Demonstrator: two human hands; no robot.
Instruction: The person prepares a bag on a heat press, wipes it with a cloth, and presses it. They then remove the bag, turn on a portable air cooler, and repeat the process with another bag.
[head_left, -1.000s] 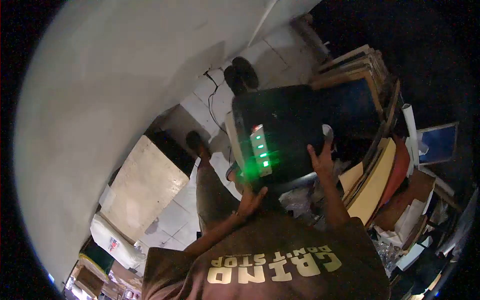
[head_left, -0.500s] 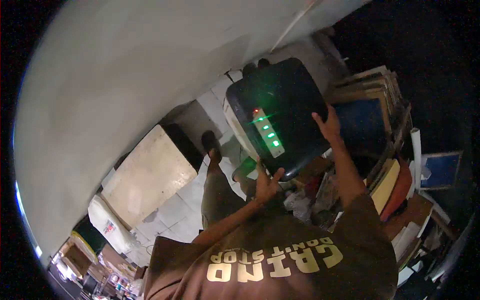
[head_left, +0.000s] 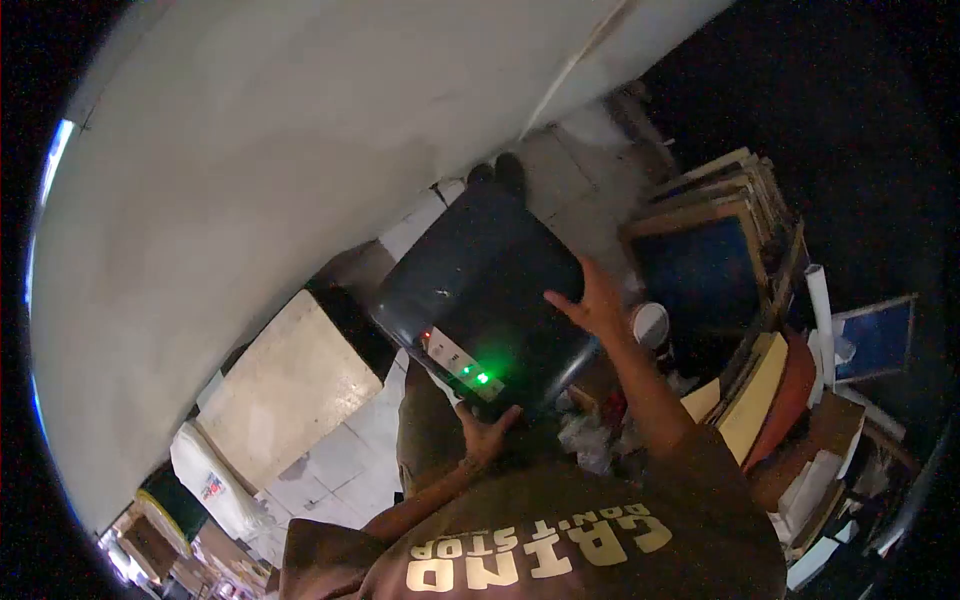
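Observation:
A large black case [head_left: 510, 270] with rounded corners is held in front of my body, between both hands. Its panel [head_left: 462, 362] carries a small red light and glowing green lights. My left hand [head_left: 486, 436] grips the near edge below the panel, thumb on top and fingers reaching underneath. My right hand [head_left: 598, 300] is wrapped round the right edge, thumb lying on the upper face and the other fingers partly hidden. Two dark rounded pieces [head_left: 497, 176] show beyond the far end of the case.
A pale wall [head_left: 300, 130] runs along the left, with a cream-topped box [head_left: 290, 385] beside it on the tiles. Near that lies a white bag [head_left: 215, 478]. On the right stand stacked frames [head_left: 740, 215], a white-rimmed container [head_left: 650, 325], boards [head_left: 765, 400] and a rolled tube [head_left: 820, 310].
Both hands have brought the black case closer to my body and leftward, changing its tilt. Fewer green lights show now. The white-rimmed container has come into sight at the right.

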